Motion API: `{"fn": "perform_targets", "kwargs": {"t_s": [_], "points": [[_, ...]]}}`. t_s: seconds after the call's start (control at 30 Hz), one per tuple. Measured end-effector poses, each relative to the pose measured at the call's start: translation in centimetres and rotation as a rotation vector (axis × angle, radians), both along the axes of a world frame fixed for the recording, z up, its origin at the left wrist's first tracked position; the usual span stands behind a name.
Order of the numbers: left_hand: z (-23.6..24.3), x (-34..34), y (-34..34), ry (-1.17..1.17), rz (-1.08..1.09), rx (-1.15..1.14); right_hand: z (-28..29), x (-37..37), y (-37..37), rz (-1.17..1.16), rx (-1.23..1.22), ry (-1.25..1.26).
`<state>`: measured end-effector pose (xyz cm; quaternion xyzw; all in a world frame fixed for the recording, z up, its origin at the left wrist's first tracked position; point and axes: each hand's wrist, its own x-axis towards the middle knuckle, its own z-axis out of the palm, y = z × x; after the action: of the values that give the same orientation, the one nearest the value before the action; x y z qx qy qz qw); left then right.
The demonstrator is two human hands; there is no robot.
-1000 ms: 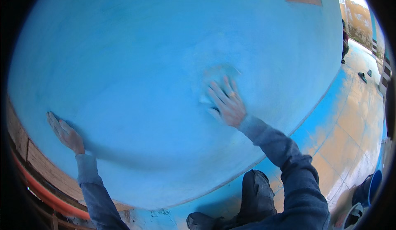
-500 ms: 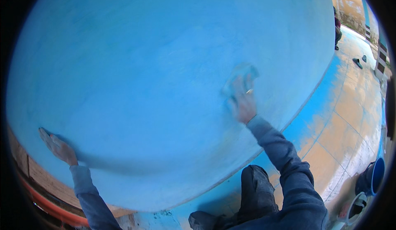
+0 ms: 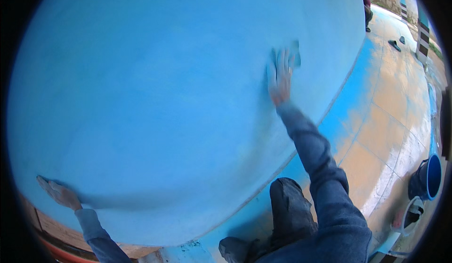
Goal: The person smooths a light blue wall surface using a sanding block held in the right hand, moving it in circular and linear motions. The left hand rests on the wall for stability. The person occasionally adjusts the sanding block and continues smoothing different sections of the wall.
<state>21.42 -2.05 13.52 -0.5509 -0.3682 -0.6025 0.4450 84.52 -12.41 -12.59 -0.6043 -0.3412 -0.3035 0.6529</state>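
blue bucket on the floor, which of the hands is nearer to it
Right. The right hand is against the blue wall, up and to the left of the blue bucket in the picture; the left hand is at the far lower left.

Looks like an outdoor terrace alongside a building: a broad blue wall (image 3: 165, 98) across the middle, blue-stained floor tiles (image 3: 388, 121) at right, a striped pillar (image 3: 423, 39) upper right, a blue bucket (image 3: 417, 184) lower right
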Motion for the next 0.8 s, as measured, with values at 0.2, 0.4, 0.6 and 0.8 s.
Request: {"fn": "perform_targets", "kwargs": {"t_s": [0.2, 0.4, 0.6, 0.8], "points": [[0.4, -1.4, -0.8, 0.006, 0.045, 0.017, -0.5, -5.1, -0.9, 0.06, -0.176, -0.313], [0.2, -0.7, 0.5, 0.027, -0.011, 0.024, -0.6, 0.8, -0.3, 0.003, -0.003, 0.004], [0.3, -2.0, -0.1, 0.028, 0.087, 0.028, -1.0, -3.1, -1.3, 0.04, -0.16, -0.299], [0.5, -1.8, 0.8, 0.041, 0.014, 0.029, 2.7, 1.4, -1.0, 0.01, -0.033, -0.045]]}}
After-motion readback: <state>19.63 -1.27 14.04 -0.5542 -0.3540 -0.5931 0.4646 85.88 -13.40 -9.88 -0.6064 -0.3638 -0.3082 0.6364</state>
